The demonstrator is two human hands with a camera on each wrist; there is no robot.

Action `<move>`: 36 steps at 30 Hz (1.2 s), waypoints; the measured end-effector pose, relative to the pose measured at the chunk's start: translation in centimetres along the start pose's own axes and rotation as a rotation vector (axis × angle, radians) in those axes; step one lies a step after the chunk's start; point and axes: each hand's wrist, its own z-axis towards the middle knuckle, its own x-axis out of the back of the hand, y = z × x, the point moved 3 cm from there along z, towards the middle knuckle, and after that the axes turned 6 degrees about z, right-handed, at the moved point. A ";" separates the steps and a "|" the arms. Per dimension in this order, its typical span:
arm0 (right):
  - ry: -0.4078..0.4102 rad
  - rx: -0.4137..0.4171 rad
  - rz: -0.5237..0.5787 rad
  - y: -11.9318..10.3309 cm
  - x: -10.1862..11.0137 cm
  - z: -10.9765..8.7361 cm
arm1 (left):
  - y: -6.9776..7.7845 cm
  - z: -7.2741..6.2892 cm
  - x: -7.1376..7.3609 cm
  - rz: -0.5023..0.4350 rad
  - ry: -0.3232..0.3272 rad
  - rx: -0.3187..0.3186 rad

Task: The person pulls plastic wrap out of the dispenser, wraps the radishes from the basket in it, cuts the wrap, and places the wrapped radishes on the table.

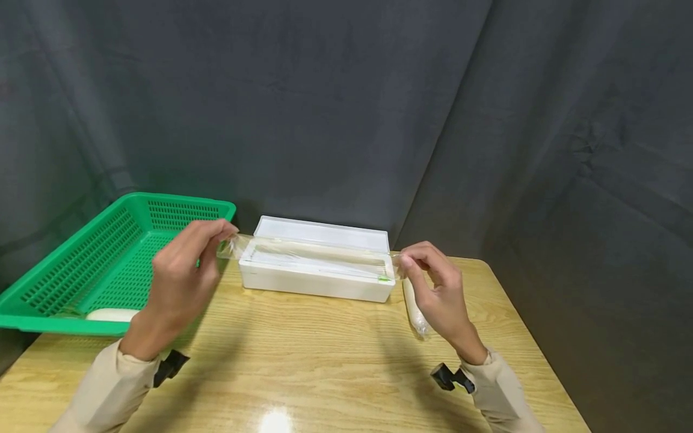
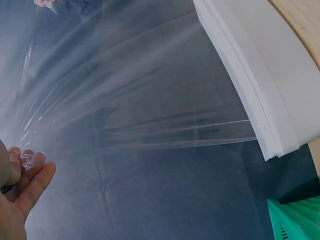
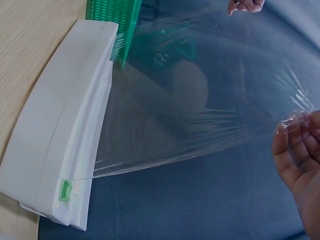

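A sheet of cling film [image 2: 130, 95] stretches out from a long white dispenser box [image 1: 316, 287] whose lid [image 1: 322, 233] stands raised at the back. My left hand [image 1: 184, 276] pinches the film's left corner between thumb and fingers, beyond the box's left end. At the opposite end, my right hand [image 1: 441, 294] pinches the other corner. Creases fan out from both grips, as the right wrist view shows in the film [image 3: 165, 115]. A small green slider [image 3: 65, 190] sits near the box's right end.
A green perforated basket [image 1: 32, 325] stands at the left, with a long white item [image 1: 113, 314] inside it. Close to my right hand lies a white, film-wrapped elongated item [image 1: 415, 313]. Grey curtains hang behind the wooden table [image 1: 303, 355] and along its right side.
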 end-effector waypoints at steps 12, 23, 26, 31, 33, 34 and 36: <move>-0.008 -0.037 0.110 -0.2 0.2 0.3 | 0.4 0.6 0.5 -0.066 0.035 0.042; -0.017 -0.028 0.193 -0.7 0.4 0.7 | 0.8 1.3 1.0 -0.063 0.068 0.017; -0.019 -0.022 0.191 -1.0 0.4 0.7 | 1.0 1.4 1.1 -0.056 0.080 0.014; -0.034 -0.039 0.226 -1.2 0.5 0.7 | 1.5 1.4 1.3 -0.062 0.096 0.020; -0.047 -0.058 0.243 -1.3 0.6 0.7 | 1.7 1.4 1.4 -0.072 0.099 0.027; -0.055 -0.069 0.250 -1.4 0.6 0.8 | 1.7 1.5 1.4 -0.078 0.099 0.030; -0.077 -0.088 0.268 -1.4 0.8 0.9 | 1.8 1.6 1.5 -0.090 0.100 0.035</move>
